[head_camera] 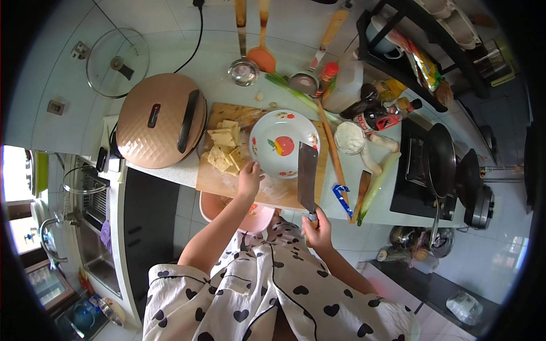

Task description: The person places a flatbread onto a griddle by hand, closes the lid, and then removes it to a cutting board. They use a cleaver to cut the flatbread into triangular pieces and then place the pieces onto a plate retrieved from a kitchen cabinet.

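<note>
My right hand [318, 230] grips the wooden handle of a cleaver [307, 177]. Its broad blade points away from me and overlaps the right side of a white plate [264, 160] with a fruit print. The plate rests on a floured wooden cutting board [273, 192]. Left of it lies a pile of cut flatbread pieces [222, 155]. My left hand [251, 179] is between the pile and the plate's near-left rim, fingers slightly bent; whether it grips either cannot be made out.
An electric griddle [158, 119] with its lid down stands left of the board. On the right are a rolling pin [330, 149], a bowl of flour [349, 137], scallions [379, 185], sauce bottles [375, 119] and a stove with a frying pan [439, 160]. A pink basin [256, 219] sits below the counter edge.
</note>
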The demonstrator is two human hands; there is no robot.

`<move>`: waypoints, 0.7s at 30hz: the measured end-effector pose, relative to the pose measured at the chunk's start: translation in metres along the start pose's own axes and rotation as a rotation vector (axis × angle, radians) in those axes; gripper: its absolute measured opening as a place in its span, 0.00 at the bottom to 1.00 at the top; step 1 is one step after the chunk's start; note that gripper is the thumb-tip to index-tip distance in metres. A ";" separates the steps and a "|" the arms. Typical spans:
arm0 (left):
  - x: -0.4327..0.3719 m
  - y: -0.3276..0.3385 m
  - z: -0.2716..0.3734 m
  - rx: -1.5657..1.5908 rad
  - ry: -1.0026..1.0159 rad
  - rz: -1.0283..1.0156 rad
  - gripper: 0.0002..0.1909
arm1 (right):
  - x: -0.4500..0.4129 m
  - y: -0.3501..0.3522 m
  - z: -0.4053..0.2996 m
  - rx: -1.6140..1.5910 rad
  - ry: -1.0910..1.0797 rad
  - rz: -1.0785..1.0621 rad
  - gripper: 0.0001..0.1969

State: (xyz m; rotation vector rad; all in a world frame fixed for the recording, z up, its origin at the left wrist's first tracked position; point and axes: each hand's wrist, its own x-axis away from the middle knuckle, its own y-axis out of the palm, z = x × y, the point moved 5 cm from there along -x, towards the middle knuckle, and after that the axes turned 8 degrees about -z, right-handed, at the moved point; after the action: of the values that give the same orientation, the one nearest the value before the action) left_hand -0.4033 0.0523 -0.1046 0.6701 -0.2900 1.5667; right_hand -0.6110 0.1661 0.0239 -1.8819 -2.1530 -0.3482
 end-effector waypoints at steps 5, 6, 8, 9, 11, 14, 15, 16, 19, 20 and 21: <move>0.068 -0.034 0.033 -0.125 0.079 -0.016 0.16 | -0.012 0.024 0.004 -0.011 0.074 -0.092 0.10; 0.076 -0.053 0.035 -0.131 0.139 0.101 0.13 | -0.013 0.031 0.007 0.023 0.099 -0.146 0.10; 0.077 -0.084 0.041 -0.194 0.210 0.237 0.16 | -0.012 0.042 0.010 0.066 0.176 -0.209 0.13; 0.075 -0.097 0.048 -0.222 0.255 0.283 0.18 | -0.012 0.047 0.011 0.065 0.175 -0.215 0.13; 0.065 -0.112 0.056 -0.305 0.237 0.347 0.25 | -0.013 0.055 0.010 0.229 0.147 -0.209 0.17; 0.035 -0.131 0.056 -0.498 0.192 0.405 0.36 | -0.012 0.070 0.009 0.237 0.224 -0.210 0.20; 0.022 -0.140 0.047 -0.495 0.197 0.402 0.36 | -0.013 0.076 0.009 0.241 0.220 -0.206 0.20; 0.009 -0.147 0.039 -0.448 0.148 0.362 0.36 | -0.015 0.082 0.009 0.253 0.203 -0.204 0.20; -0.006 -0.150 0.025 -0.354 0.085 0.294 0.33 | -0.019 0.096 0.017 0.294 0.170 -0.159 0.21; -0.011 -0.148 0.022 -0.236 0.059 0.250 0.32 | -0.019 0.100 0.018 0.316 0.153 -0.129 0.21; -0.011 -0.147 0.023 -0.126 0.027 0.209 0.30 | -0.019 0.105 0.019 0.315 0.158 -0.122 0.21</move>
State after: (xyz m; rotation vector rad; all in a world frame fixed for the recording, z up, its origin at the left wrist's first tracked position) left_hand -0.2553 0.0491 -0.1228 0.5331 -0.4463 1.7393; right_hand -0.5051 0.1686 -0.0002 -1.5057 -2.0805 -0.1617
